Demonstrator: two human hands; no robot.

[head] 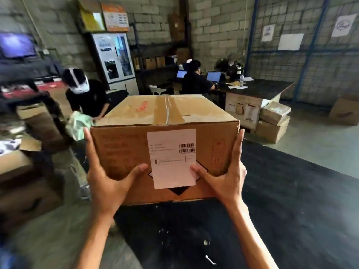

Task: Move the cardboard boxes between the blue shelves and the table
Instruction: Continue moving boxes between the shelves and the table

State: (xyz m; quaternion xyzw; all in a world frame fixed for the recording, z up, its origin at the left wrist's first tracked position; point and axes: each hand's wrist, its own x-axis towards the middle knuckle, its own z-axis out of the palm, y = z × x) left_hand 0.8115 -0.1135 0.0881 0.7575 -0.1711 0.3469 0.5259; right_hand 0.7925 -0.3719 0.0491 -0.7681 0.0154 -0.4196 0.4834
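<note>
Above the black table [281,191], the taped brown cardboard box [165,115] was clamped midway between the flat-fingered grips of left hand [104,183] and right hand [227,179].

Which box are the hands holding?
The big taped cardboard box with the white barcode label, right in front. The left hand and right hand press its sides; the two stacked boxes by the desk sit on the floor, untouched.
</note>
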